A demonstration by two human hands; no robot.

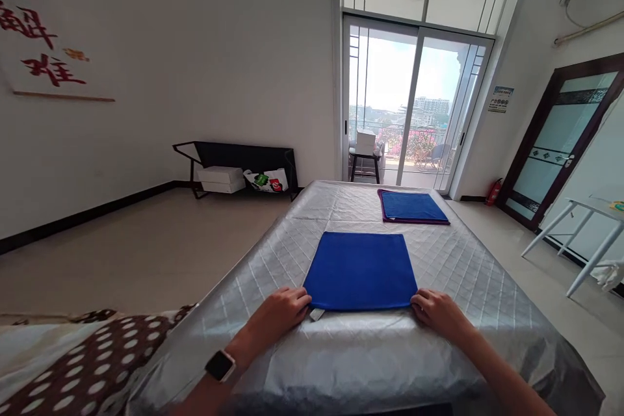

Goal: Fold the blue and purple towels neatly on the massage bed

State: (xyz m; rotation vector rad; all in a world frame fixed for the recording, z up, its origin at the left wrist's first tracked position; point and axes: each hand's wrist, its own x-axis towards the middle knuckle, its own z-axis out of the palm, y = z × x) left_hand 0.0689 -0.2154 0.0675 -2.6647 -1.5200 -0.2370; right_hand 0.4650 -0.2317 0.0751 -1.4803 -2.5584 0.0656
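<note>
A flat blue cloth (361, 271) with straight edges lies spread on the silver quilted cover (277, 266) in front of me. My left hand (288, 306) grips its near left corner, fingers closed. At the near right corner, my right hand (433, 309) holds the edge the same way. A small white tag (316, 314) sticks out from the near edge beside my left fingers. Farther back on the cover lies a small stack, with a blue cloth (414, 205) on top and a purple one (390, 220) showing beneath it.
A brown polka-dot fabric (107, 357) lies at the lower left. By the wall stands a black rack (244, 155) with a white box (221, 179) and a printed bag (268, 180). A light table (597, 208) is at the right, and sliding glass doors (414, 104) are behind.
</note>
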